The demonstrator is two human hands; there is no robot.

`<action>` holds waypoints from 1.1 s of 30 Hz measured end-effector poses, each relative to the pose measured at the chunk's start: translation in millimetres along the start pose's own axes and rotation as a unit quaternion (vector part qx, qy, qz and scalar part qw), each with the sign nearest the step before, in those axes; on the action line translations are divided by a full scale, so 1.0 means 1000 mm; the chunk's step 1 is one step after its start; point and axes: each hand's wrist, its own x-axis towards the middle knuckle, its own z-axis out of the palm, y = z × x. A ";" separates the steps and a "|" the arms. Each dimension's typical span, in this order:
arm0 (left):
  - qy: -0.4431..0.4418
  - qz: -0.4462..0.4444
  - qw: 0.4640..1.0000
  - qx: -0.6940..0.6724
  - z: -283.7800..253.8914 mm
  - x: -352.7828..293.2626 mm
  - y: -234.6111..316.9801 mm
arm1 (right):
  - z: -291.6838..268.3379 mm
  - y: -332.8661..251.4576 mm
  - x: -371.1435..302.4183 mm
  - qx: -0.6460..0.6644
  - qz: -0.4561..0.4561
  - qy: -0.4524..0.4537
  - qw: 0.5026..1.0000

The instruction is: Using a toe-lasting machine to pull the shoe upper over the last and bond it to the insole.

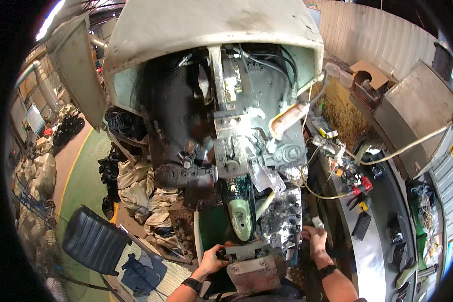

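A green shoe last [242, 221] points toward me in the middle of a large machine, its far part covered by a glossy black shoe upper [235, 189]. My left hand [214, 260] is closed at a dark knob-like part beside the padded metal block [254, 274] in front of the last. To the right, my right hand [315, 239] has its fingers curled next to the stained metal plate [282, 219]; what they grip is hidden. Above the last sits a metal clamp assembly [231, 151], brightly lit.
A pale machine hood [211, 22] overhangs the work. On the right, a metal bench [365, 251] carries pliers [358, 200] and a red tool [361, 185]. A black padded chair [98, 234] stands at the left, near piled cloth sacks [136, 189]. A pale hose [397, 151] runs across the right side.
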 end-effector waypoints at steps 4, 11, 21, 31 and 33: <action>0.107 0.037 0.993 0.015 -0.040 -0.061 0.027 | 0.025 -0.049 -0.036 -0.008 -0.148 -0.010 0.989; 0.260 0.126 0.785 -0.548 -0.157 -0.094 0.104 | 0.076 -0.164 -0.153 -0.213 -0.367 -0.373 0.825; 0.035 0.174 0.793 -0.583 -0.073 -0.033 0.250 | 0.071 -0.184 -0.210 -0.151 -0.509 -0.323 0.784; -0.126 0.039 0.848 -0.513 0.141 0.006 0.309 | -0.115 -0.169 -0.223 -0.167 -0.519 -0.077 0.835; -0.136 -0.021 0.870 -0.473 0.199 0.006 0.321 | -0.167 -0.158 -0.228 -0.164 -0.493 -0.028 0.854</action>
